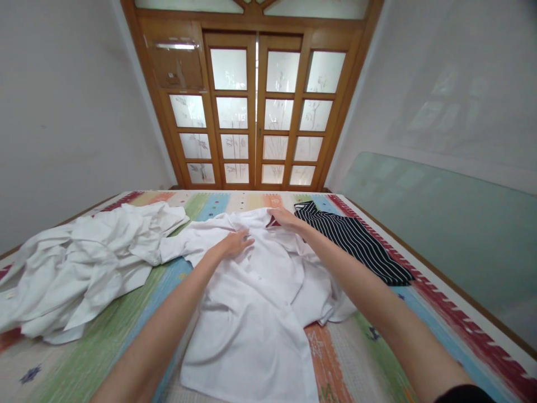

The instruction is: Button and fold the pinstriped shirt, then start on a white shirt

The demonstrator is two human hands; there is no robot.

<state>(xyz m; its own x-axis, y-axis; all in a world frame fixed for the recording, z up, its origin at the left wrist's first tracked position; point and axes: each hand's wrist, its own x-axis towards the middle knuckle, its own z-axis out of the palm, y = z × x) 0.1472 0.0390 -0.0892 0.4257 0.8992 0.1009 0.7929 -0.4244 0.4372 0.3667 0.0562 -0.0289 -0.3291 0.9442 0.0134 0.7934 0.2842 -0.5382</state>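
A white short-sleeved shirt point(255, 313) lies spread on a colourful striped cover point(168, 291), its collar at the far end and its hem toward me. My left hand point(238, 243) rests on the upper left of the shirt front, fingers apart. At the collar, my right hand point(283, 218) has its fingers closed on the fabric of the white shirt. Wrinkles run across the shirt's lower half, and its right sleeve lies loosely bunched.
On the left lies a rumpled heap of white clothing point(92, 257), touching the shirt's left sleeve. A folded black garment with white stripes point(352, 235) is at the right. Wooden glazed doors point(255, 106) stand beyond, with walls on both sides.
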